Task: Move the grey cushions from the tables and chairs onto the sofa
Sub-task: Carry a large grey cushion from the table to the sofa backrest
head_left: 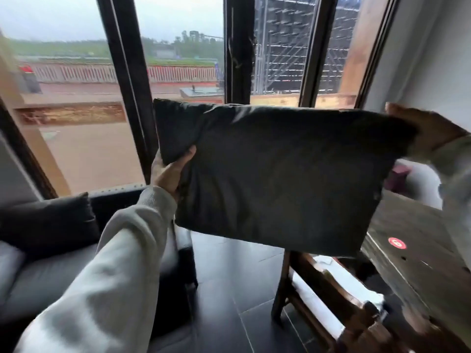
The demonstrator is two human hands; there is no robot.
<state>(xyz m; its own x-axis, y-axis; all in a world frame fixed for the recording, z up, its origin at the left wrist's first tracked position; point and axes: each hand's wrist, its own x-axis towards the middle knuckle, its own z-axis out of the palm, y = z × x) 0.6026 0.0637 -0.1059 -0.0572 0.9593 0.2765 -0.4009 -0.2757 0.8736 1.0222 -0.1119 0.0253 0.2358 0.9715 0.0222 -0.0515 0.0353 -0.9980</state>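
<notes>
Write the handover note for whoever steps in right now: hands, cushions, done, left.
Left hand: gripping the held cushion at its left edge.
Right hand: gripping its upper right corner.
The cushion hangs in the air in front of the window, above the wooden chair.
Done: one grey cushion already lies on the sofa, at the left.
Left: carry the held cushion left and set it on the sofa. Other cushions are not in view.

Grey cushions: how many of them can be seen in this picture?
2. One grey cushion is held in the air by both hands; another dark cushion leans on the sofa at left. More may be out of view.
</notes>
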